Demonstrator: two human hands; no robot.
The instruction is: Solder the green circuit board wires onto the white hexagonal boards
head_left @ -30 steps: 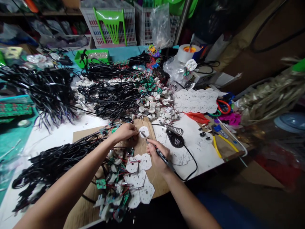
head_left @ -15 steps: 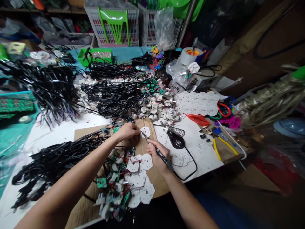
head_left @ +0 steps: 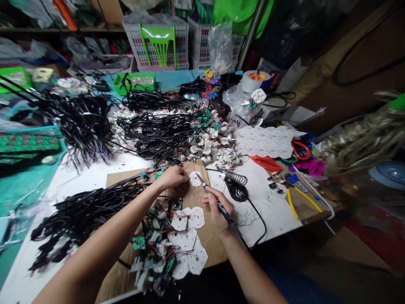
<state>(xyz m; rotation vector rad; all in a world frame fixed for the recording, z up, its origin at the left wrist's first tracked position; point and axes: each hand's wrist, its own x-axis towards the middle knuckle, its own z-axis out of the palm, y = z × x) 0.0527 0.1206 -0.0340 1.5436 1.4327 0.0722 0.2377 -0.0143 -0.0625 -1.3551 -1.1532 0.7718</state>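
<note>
My right hand [head_left: 219, 207] is closed around a soldering iron [head_left: 223, 208], whose tip points up and left onto a small white circuit board [head_left: 195, 178]. At the left edge of that board my left hand [head_left: 174, 177] is closed in a pinch; what its fingertips hold is too small to make out. The board lies on a sheet of brown cardboard [head_left: 212, 236]. Nearer to me on the cardboard are several white boards [head_left: 196, 257] with red wires and small green circuit boards [head_left: 138, 242] beside them. A bundle of black cables [head_left: 95, 207] lies under and left of my left forearm.
Right of my hands stands a soldering iron stand [head_left: 236, 190] with a coiled spring. Yellow-handled pliers [head_left: 305, 198] lie at the table's right side. Behind are piled black cables [head_left: 161, 135], white parts [head_left: 211, 145] and a sheet of white boards [head_left: 264, 141].
The iron and my right hand have shifted slightly right, and the tip now sits farther onto the board. My left hand stays pinched at the board's left edge. The whole view has shifted a little.
</note>
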